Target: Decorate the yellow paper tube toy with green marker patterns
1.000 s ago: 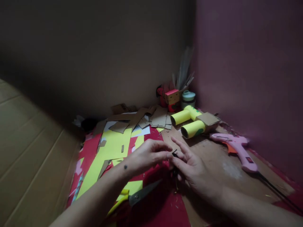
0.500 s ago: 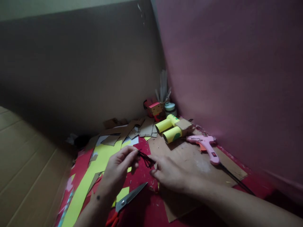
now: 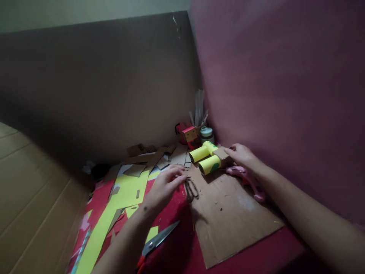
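Between the fingertips of my left hand (image 3: 169, 182) hangs a thin dark looped cord (image 3: 192, 190), just over the left edge of a cardboard sheet. My right hand (image 3: 242, 155) is closed on the cardboard block (image 3: 221, 153) at the right end of a paper model; its far fingers are hidden behind the block. The model has yellow tubes (image 3: 209, 165) with green patches, their dark open ends facing left. Below my right wrist lies a pink glue gun (image 3: 242, 172), partly covered by the forearm.
Scissors (image 3: 159, 239) with red handles lie open-bladed side up near the front. Yellow paper (image 3: 129, 190) and cardboard scraps (image 3: 178, 154) cover the left and back. A red box figure (image 3: 190, 134) and a lidded jar (image 3: 207, 134) stand in the corner. The flat cardboard sheet (image 3: 228, 224) fills the middle.
My right hand has let go of the cord and moved right and away to the cardboard block. My left hand has shifted right with the cord, which now hangs down.
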{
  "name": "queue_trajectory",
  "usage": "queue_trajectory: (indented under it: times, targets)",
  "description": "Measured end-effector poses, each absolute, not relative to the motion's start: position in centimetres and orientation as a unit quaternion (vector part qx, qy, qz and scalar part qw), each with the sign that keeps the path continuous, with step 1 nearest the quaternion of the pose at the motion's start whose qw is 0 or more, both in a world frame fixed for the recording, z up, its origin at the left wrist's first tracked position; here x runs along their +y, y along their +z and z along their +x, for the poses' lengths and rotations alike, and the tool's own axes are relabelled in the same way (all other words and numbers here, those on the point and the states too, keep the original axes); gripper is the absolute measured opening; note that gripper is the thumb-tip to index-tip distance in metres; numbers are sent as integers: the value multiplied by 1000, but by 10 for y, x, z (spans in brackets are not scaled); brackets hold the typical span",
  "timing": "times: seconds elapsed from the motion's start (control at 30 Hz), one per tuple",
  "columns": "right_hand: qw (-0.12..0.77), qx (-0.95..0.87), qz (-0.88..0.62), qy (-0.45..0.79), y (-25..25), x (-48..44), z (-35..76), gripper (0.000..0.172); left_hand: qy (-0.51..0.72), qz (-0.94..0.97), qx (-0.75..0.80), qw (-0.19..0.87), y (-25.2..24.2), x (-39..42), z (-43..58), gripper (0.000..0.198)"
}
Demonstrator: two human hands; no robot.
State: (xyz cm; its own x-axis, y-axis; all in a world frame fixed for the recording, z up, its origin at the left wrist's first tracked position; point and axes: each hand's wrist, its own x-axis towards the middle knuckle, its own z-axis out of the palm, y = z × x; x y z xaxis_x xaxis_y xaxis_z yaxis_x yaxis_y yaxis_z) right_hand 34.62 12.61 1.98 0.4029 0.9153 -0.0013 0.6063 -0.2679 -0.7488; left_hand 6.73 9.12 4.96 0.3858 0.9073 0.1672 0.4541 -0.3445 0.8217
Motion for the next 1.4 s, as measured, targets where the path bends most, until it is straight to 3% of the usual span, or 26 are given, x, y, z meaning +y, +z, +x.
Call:
queue_trajectory:
  times: [0.13,0.23,0.33,0.63,0.7,0.87,0.97,1.1,1.4]
  targets:
    - [332,-507,-742,287,19,125,344,33,267,798,449,299,41,119,123,10]
    - [346,-505,-722,323,20,126,345,33,241,803,473,273,22,135,146,27]
    - [378,-492,-702,350,23,126,344,33,236,799,479,275,5,140,147,31]
    - [545,-416,-637,352,25,104,307,34,342,746,488,297,-15,97,120,20]
    - [578,-414,-612,348,29,101,301,35,362,733,477,323,-9,82,114,6]
    - [620,-443,-498,414,41,100,295,20,454,666,468,362,27,55,55,11]
    - [631,-461,-430,451,45,100,290,30,544,579,486,363,40,49,2,8]
    - [627,-503,-365,470,47,98,273,43,642,441,490,393,31,55,-46,20]
    - [536,-579,-363,496,47,94,264,51,638,371,492,462,15,61,-38,20]
